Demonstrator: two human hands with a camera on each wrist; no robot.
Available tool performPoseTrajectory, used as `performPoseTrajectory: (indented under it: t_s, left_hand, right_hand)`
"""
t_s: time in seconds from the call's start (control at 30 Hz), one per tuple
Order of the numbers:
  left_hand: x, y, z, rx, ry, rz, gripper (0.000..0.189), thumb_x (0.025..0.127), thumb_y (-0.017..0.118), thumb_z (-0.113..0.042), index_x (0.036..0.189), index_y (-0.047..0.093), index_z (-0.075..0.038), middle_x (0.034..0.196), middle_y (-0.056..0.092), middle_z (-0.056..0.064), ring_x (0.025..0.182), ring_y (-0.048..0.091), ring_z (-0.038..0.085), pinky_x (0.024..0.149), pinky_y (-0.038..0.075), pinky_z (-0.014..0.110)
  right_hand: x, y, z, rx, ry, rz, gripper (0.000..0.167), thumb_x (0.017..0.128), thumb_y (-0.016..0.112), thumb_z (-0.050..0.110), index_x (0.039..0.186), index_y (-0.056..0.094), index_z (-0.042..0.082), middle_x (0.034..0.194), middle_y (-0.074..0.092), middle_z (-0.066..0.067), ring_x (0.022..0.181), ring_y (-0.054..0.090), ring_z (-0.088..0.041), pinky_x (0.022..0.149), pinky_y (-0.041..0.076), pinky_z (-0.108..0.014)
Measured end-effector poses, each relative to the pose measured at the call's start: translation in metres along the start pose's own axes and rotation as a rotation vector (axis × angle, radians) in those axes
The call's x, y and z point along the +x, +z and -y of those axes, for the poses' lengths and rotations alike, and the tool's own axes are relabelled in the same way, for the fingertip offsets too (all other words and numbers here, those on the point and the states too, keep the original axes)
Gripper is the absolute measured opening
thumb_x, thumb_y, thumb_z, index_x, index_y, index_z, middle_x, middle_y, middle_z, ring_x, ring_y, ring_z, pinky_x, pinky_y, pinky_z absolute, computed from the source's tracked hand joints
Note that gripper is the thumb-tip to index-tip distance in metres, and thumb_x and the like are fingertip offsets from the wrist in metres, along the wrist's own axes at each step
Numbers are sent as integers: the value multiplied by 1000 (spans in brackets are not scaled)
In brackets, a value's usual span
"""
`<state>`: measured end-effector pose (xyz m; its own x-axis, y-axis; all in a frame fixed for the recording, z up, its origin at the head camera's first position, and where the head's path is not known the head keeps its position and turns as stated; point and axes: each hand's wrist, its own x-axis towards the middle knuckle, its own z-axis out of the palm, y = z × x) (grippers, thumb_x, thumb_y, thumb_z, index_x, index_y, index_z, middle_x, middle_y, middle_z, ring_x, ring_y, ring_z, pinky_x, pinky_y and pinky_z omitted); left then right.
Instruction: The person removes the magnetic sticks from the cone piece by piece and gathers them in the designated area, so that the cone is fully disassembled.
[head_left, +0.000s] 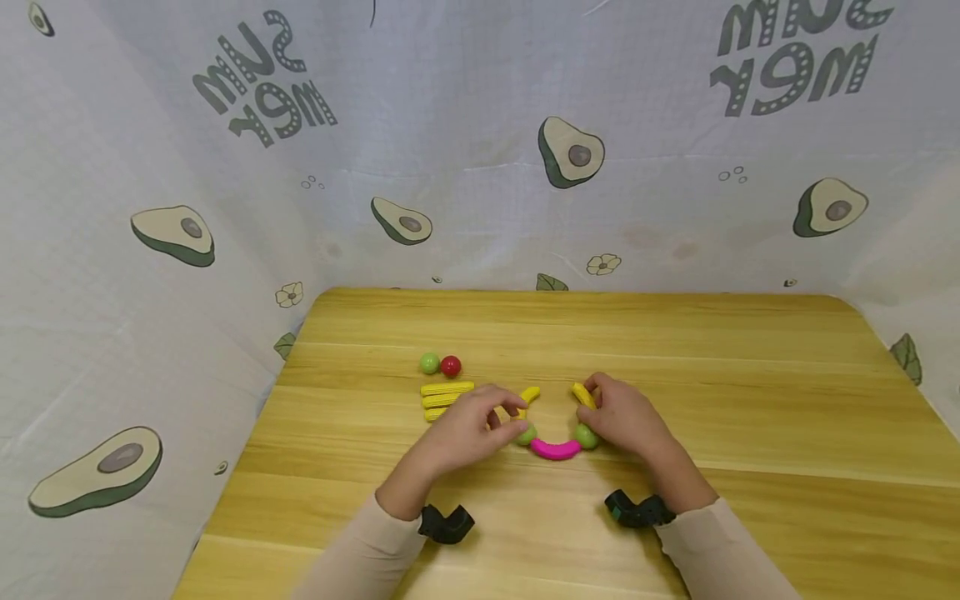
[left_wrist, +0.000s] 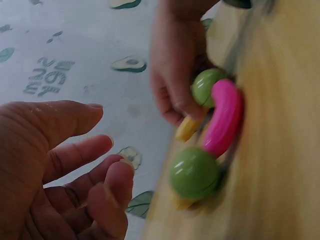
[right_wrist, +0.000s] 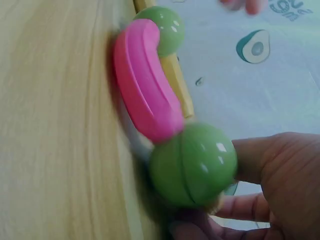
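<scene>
Banana, yellow and at the far right end of a U-shaped row on the wooden table, is pinched by the right hand, probably so its angle can be controlled without the right green ball being bumped. A pink banana is laid curve-down between that ball and the left green ball, seemingly so the 2 sides get joined. The left yellow banana is roughly mirrored opposite. Nothing's gripped by the left hand; thumb and fingers are parted nearby. 3 corn cobs, a red ball and a spare green ball are parked off left, likely to be kept out of the way tbh.
</scene>
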<state>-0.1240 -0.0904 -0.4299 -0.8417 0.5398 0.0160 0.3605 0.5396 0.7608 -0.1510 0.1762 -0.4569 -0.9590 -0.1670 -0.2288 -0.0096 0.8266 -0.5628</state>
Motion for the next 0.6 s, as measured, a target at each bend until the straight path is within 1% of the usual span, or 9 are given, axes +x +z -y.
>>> performPoseTrajectory:
  t_s: [0.07, 0.1, 0.13, 0.2, 0.27, 0.33, 0.4, 0.47, 0.6]
  left_hand:
    - [3, 14, -3, 31, 2, 69, 35, 99, 68, -33, 125, 69, -10, 117, 67, 5, 82, 56, 2, 73, 50, 18]
    - [4, 20, -4, 47, 4, 92, 36, 98, 68, -34, 125, 68, -10, 118, 67, 5, 82, 56, 1, 75, 49, 16]
    - [5, 25, -4, 59, 2, 108, 36, 98, 69, -34, 125, 68, -11, 118, 66, 5, 84, 57, 1, 77, 49, 16]
    - [6, 33, -5, 84, 1, 110, 37, 97, 70, -34, 125, 68, -11, 117, 65, 4, 88, 60, 2, 80, 50, 16]
    - [6, 39, -5, 108, 1, 86, 37, 97, 70, -36, 125, 68, -12, 116, 65, 3, 94, 61, 6, 84, 51, 18]
    - [7, 46, -5, 143, 0, 53, 38, 96, 70, -40, 124, 69, -14, 119, 66, 0, 102, 61, 8, 89, 50, 21]
    - [7, 54, -4, 194, 9, 10, 40, 95, 71, -46, 122, 71, -17, 120, 67, -2, 104, 58, 10, 91, 49, 22]
    - [6, 62, -4, 224, 13, -37, 41, 92, 73, -51, 118, 73, -20, 117, 68, -5, 101, 55, 9, 87, 46, 20]
    - [7, 74, -4, 259, 24, -137, 36, 87, 78, -52, 108, 77, -23, 101, 66, -10, 87, 46, 4, 76, 36, 15]
  right_hand:
    - [-1, -1, 1, 23, 12, 21, 34, 91, 67, 24, 118, 61, 3, 75, 61, -4, 61, 55, -17, 56, 43, -30]
    - [-2, -1, 1, 35, 16, 31, 31, 92, 66, 24, 115, 62, 4, 73, 61, -4, 60, 56, -16, 55, 45, -30]
    - [-3, -1, 2, 53, 23, 43, 27, 93, 66, 24, 112, 62, 5, 71, 61, -3, 58, 57, -15, 55, 46, -29]
    - [-5, -2, 4, 104, 31, 72, 22, 94, 66, 23, 107, 62, 5, 69, 63, -2, 58, 60, -14, 55, 51, -29]
    - [-6, -2, 5, 164, 42, 99, 20, 95, 66, 21, 106, 61, 5, 69, 65, -4, 58, 63, -14, 56, 54, -30]
    - [-8, -2, 7, 221, 53, 129, 22, 96, 66, 19, 110, 59, 4, 70, 66, -6, 59, 65, -15, 56, 57, -30]
    - [-8, -2, 9, 267, 56, 159, 25, 97, 65, 18, 115, 57, 3, 72, 67, -7, 60, 66, -15, 57, 58, -30]
    - [-9, -2, 9, 296, 58, 186, 27, 97, 65, 18, 117, 55, 2, 73, 67, -8, 60, 67, -16, 57, 58, -31]
    - [-9, 0, 10, 299, 53, 217, 24, 98, 65, 20, 110, 54, 3, 71, 68, -8, 59, 67, -16, 56, 58, -31]
